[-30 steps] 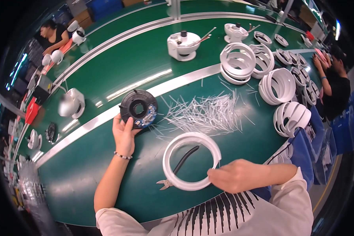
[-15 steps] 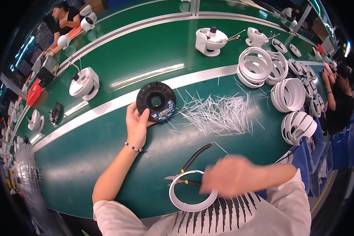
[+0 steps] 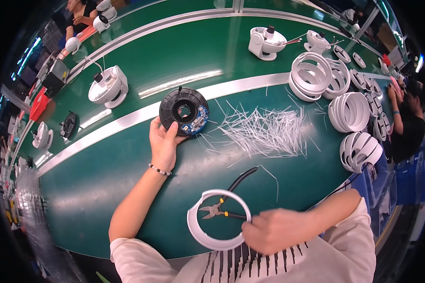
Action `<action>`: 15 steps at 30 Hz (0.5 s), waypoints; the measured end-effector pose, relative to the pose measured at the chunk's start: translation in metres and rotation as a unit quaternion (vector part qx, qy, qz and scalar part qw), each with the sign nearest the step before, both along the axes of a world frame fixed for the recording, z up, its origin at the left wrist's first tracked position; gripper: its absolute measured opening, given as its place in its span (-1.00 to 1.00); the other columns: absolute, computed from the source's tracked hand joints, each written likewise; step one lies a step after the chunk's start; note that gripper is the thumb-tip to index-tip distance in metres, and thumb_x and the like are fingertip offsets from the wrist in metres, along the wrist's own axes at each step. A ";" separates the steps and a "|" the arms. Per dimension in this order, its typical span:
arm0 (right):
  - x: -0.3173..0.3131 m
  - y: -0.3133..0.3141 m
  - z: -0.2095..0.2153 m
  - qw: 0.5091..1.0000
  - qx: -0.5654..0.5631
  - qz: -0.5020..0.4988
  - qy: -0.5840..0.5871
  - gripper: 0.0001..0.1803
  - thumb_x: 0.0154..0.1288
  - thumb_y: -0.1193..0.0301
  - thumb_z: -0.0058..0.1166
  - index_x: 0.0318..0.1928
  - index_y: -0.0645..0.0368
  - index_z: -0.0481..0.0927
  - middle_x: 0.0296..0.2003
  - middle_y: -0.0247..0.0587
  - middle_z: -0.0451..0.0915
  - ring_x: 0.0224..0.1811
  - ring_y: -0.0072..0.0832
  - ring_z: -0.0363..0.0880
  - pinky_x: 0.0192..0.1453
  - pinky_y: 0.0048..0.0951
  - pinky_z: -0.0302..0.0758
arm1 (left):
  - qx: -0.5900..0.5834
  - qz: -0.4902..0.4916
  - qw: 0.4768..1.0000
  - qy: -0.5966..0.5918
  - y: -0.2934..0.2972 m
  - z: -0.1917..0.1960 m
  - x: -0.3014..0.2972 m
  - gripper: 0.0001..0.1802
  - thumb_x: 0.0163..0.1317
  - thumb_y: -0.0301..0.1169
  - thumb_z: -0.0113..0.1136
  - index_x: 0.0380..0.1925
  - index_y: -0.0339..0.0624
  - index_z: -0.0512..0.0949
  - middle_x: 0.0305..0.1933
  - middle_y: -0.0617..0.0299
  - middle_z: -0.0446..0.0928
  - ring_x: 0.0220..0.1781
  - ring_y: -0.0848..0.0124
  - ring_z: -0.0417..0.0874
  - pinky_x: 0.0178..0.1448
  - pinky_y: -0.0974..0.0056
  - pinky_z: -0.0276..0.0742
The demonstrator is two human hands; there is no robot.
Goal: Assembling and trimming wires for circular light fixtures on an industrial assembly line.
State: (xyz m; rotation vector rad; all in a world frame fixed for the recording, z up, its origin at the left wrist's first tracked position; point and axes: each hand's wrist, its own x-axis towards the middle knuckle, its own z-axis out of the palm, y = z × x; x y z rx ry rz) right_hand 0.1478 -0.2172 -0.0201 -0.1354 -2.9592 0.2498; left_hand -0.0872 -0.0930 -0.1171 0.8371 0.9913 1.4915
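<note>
My left hand (image 3: 163, 147) is closed on the rim of a black round plastic housing (image 3: 171, 104). That housing has a hole in its middle and a blue circuit board (image 3: 197, 123) along its right side. Close to my body, my right hand (image 3: 279, 231) grips the right side of a white plastic ring (image 3: 194, 227), its fingertips partly hidden and slightly blurred. Beneath the ring, seen through it, lie diagonal cutters (image 3: 212, 211) with black and yellow handles and their jaws apart. A thin white strip (image 3: 276, 185) lies on the bench near the cutters' upper handle.
A loose heap of thin white strips (image 3: 269, 132) covers the bench ahead. Stacked white rings (image 3: 348, 112) stand at the right. White camera-like units (image 3: 109, 87) sit on the green belt (image 3: 184, 56) beyond a metal rail (image 3: 236, 84). Other people work at far left and right.
The white ring has shifted left and away from my body, turning as my right hand moves lower with it. My left hand keeps the black housing, slightly farther out.
</note>
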 end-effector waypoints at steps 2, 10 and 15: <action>0.005 0.027 -0.003 0.994 -0.059 -0.011 -0.096 -0.77 -0.27 0.45 -0.01 -0.49 0.31 0.44 -0.52 -0.19 0.36 -0.60 -0.50 0.37 -0.60 -0.55 0.39 | -0.005 0.007 1.000 -0.015 0.001 -0.001 0.002 -0.65 0.18 -0.59 -0.11 -0.05 -0.29 0.10 -0.06 0.01 0.37 -0.13 0.32 0.52 -0.15 0.22 0.60; 0.006 0.061 0.003 0.968 -0.193 -0.152 -0.055 -0.14 -0.42 -0.10 0.29 -0.10 0.24 0.44 0.04 0.00 0.32 0.17 -0.01 0.18 0.18 0.18 0.01 | -0.002 0.009 0.999 -0.036 0.001 -0.005 -0.004 -0.63 0.15 -0.67 -0.14 -0.05 -0.28 0.09 0.02 0.03 0.31 0.01 0.30 0.42 0.04 0.16 0.47; -0.039 0.041 -0.014 0.969 -0.139 -0.156 -0.135 0.18 -0.50 0.02 0.37 0.21 0.16 0.07 0.22 0.14 -0.09 0.25 0.19 -0.16 0.14 0.30 -0.07 | 0.000 0.009 0.998 -0.054 0.002 -0.002 -0.003 -0.61 0.12 -0.71 -0.13 -0.04 -0.27 0.09 0.00 0.05 0.32 0.01 0.33 0.42 0.07 0.20 0.43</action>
